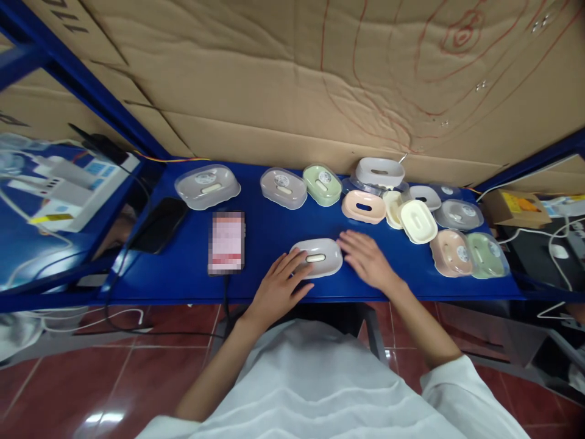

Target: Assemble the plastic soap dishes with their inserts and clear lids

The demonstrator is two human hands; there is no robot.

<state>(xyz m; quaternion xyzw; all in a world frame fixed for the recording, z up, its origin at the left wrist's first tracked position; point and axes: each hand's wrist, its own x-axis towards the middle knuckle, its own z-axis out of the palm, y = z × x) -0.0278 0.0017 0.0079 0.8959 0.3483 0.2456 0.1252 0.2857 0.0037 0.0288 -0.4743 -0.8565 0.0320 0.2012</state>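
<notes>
A pale grey soap dish [329,263] lies on the blue table in front of me, with a cream bar-shaped piece [315,258] at its centre. My left hand [282,285] rests over the dish's left end, its fingers stretched out and touching the rim. On the other side my right hand [367,259] lies with fingers extended, fingertips close to the dish's right end. Whether they touch it I cannot tell. Beyond the hands stand a peach soap dish base [364,207] and a cream tray [418,222].
Lidded soap dishes in grey [208,186] and green [322,185] line the back, and several more stand at the right. A phone with a blurred screen [226,242] and a black phone [159,225] lie left. Cardboard [274,73] walls off the back.
</notes>
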